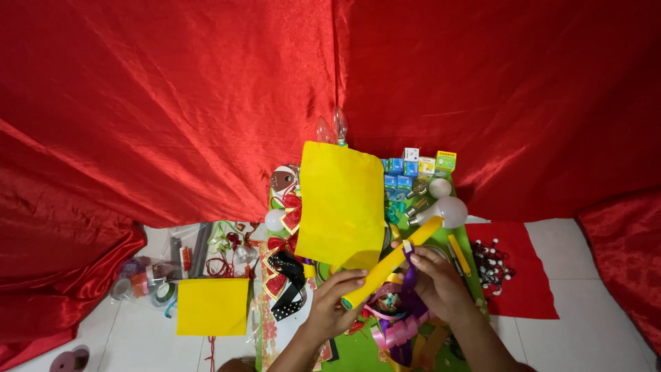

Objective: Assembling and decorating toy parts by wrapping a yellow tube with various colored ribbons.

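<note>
Gripping the rolled yellow paper tube (392, 260) near its lower end, my left hand (332, 303) has its fingers closed round it, while my right hand (437, 281) pinches a purple ribbon (410, 275) against the roll. Loops of ribbon lie piled just beneath on the green counter (358, 353). Beyond the tube stands a loose yellow sheet (342, 203), then light bulbs (449, 209) and small boxes (399, 172). I judge the ribbon could slip off, since the smooth tube tilts upward.
</note>
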